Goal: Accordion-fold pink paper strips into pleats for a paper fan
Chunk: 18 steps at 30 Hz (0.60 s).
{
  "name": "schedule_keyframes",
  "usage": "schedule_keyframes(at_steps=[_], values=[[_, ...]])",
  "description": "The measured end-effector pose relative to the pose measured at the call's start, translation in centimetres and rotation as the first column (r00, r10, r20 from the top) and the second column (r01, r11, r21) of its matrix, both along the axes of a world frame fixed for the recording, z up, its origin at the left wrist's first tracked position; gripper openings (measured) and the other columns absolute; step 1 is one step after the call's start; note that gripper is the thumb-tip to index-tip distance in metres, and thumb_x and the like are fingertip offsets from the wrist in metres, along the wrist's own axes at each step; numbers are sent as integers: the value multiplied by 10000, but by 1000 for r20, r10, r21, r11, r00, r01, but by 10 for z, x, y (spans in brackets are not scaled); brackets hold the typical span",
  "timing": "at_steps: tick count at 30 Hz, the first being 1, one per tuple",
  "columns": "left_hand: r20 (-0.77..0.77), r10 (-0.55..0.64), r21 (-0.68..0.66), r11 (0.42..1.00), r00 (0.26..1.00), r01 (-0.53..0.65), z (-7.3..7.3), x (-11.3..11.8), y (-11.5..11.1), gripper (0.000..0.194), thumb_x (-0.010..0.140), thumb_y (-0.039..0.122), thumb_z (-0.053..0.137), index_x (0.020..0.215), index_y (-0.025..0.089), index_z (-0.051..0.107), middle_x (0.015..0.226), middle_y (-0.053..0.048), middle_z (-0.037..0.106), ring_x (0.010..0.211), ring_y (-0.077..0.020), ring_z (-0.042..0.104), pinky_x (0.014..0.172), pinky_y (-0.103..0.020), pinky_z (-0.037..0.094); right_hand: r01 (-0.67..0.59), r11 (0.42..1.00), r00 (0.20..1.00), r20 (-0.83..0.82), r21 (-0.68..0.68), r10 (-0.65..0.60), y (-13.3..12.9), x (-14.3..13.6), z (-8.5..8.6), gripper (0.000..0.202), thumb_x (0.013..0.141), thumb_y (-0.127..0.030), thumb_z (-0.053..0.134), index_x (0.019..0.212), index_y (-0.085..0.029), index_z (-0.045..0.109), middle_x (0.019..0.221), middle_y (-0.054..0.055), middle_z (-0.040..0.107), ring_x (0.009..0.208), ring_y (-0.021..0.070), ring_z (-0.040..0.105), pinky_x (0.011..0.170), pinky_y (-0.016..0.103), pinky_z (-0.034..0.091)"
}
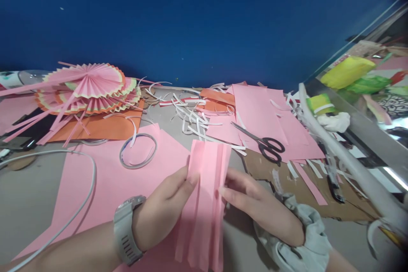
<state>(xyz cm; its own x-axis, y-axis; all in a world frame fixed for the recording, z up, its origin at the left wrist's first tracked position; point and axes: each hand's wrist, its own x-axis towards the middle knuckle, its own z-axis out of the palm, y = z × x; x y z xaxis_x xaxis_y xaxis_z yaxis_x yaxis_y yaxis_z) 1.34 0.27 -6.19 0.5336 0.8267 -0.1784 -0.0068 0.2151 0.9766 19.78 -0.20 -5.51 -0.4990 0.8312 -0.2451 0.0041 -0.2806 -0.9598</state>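
Observation:
A pink sheet of paper folded into lengthwise pleats (207,204) stands between my two hands at the lower middle. My left hand (168,204) grips its left edge, thumb on the front face and fingers hidden behind. On the opposite edge, my right hand (255,199) pinches the paper between thumb and fingers. The pleats spread a little toward the bottom. Beneath my left hand lies a large flat sheet of pink paper (105,174). Black-handled scissors (264,142) rest, blades pointing left, beyond my right hand.
Pleated paper rosettes (87,80) with pink strips lie at the back left on orange paper (127,125). White paper scraps (191,114) and pink sheets (259,110) cover the back. A tape ring (138,165), white cable (94,170), cardboard (347,195) and utility knife (334,189) lie around.

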Motion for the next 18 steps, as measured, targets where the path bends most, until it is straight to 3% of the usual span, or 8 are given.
schedule_keyframes(at_steps=[3, 9, 18], values=[[10, 16, -3, 1000, 1000, -16, 0, -1, 1, 328, 933, 329, 347, 1180, 210, 527, 1188, -11, 565, 1053, -166, 509, 913, -237, 375, -11, 1000, 1000, 0, 2, 11, 0, -1, 0, 251, 858, -251, 527, 1106, -239, 559, 819, -18, 587, 683, 97, 550, 749, 259, 474], [-43, 0, 78, 997, 999, 3, 3, 1, 0, 344, 931, 343, 334, 1172, 204, 536, 1131, -14, 591, 1017, -167, 522, 903, -239, 378, 24, 998, 999, 45, 59, -26, 0, -1, -1, 299, 850, -240, 533, 1149, -246, 548, 1031, 19, 614, 942, 155, 563, 850, 287, 452], [-90, -23, 88, 996, 996, 31, 2, 2, 1, 367, 910, 380, 355, 1124, 162, 560, 1065, -57, 619, 949, -209, 551, 838, -291, 426, 36, 997, 996, 79, 69, -42, 2, -3, 3, 303, 838, -227, 550, 1138, -257, 572, 1087, 9, 628, 937, 143, 592, 834, 259, 480]])
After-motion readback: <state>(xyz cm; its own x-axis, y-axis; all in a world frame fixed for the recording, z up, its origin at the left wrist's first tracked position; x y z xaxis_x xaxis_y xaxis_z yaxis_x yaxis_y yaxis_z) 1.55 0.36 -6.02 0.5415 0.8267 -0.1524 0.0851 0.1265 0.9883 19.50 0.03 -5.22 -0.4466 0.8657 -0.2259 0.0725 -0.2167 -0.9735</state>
